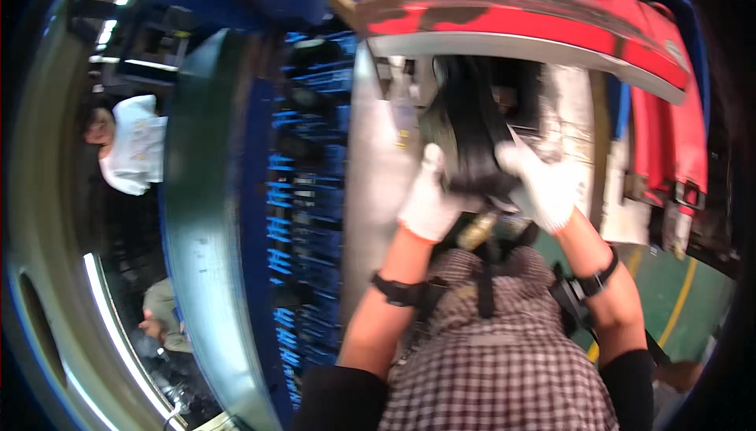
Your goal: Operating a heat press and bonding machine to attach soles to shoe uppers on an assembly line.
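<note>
My left hand point(431, 197) and my right hand point(543, 184), both in white gloves, are closed on the two sides of a long black piece point(472, 135) with a smooth, slightly shiny surface. Motion blur hides its exact kind. Its near end lies between my palms, and its far end reaches toward a red machine part point(520, 27) with a pale lower edge. Just below my gloves sits a small yellowish object point(476, 232), too smeared to name.
A pale metal surface point(374, 163) runs along my left. Beyond it stand a blue rack point(287, 195) with dark items and a long greenish panel point(206, 226). Two people point(132, 144) are at the far left. Red bars point(669, 143) hang at the right, above green floor point(661, 297).
</note>
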